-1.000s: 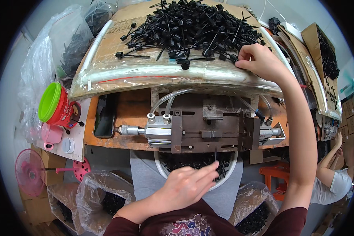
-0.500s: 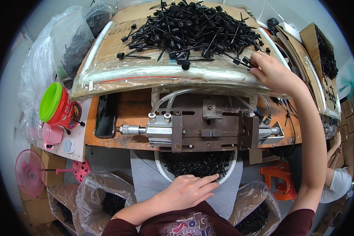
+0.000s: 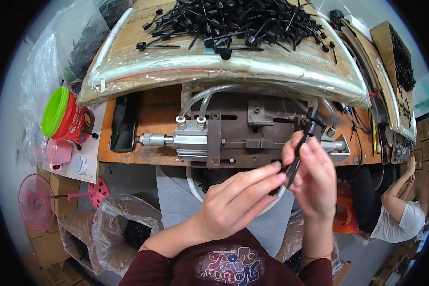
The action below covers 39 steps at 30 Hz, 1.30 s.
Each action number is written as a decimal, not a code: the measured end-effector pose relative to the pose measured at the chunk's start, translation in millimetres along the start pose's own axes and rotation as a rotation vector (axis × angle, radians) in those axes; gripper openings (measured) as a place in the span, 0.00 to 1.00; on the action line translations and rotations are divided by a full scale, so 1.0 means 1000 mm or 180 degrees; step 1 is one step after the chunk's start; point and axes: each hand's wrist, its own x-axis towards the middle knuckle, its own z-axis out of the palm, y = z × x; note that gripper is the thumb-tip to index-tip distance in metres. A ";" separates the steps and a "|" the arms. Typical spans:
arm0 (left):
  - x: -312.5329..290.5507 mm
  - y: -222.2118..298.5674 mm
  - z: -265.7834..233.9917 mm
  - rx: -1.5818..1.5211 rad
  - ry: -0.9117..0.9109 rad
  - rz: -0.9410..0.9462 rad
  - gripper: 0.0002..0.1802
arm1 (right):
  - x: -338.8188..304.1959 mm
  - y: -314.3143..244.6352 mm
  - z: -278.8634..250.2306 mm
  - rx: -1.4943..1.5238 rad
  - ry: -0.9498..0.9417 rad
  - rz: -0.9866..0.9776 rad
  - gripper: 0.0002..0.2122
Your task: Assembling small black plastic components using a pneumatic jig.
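In front of the metal fixture, my right hand [image 3: 314, 178] pinches black plastic pieces with knobbed heads and thin stems [image 3: 311, 125], held tilted with the heads up. My left hand [image 3: 238, 202] meets it from the left, its fingers nearly straight and pressed together; dark plastic shows at their tips and its thumb is hidden. Behind my hands sits the fixture [image 3: 238, 152], with silver cylinders at both ends and a small block in the middle. A white tub [image 3: 194, 186] on my lap is mostly covered by my left hand.
A large heap of black stemmed pieces [image 3: 243, 24] lies on the cardboard-covered board [image 3: 143, 66] beyond the fixture. To the left are a red and green bucket [image 3: 71, 117], a pink mug [image 3: 58, 153] and a black phone [image 3: 124, 125]. Plastic-lined boxes stand below. Another person [image 3: 403, 214] sits at right.
My right hand has come back from the heap with black pieces to the front of the fixture. My left hand has risen from the tub to meet it. The view has shifted slightly.
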 end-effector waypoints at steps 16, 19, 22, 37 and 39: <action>-0.013 -0.017 0.007 0.1280 -0.0629 -0.0168 0.17 | -0.039 0.019 -0.004 -0.1258 0.1237 -0.1495 0.06; -0.012 -0.021 0.012 0.1623 -0.0754 -0.0040 0.14 | -0.043 0.020 -0.011 -0.1474 0.1291 -0.1638 0.07; -0.006 -0.023 0.013 0.1754 -0.0767 0.0022 0.14 | -0.045 0.022 -0.013 -0.2139 0.1339 -0.2033 0.07; 0.005 -0.006 0.001 0.0273 -0.0851 -0.0751 0.21 | -0.050 0.031 -0.030 -0.5060 0.1164 -0.3327 0.16; 0.004 0.009 -0.007 -0.1035 -0.0799 -0.1143 0.25 | -0.048 0.033 -0.031 -0.5208 0.0936 -0.3477 0.16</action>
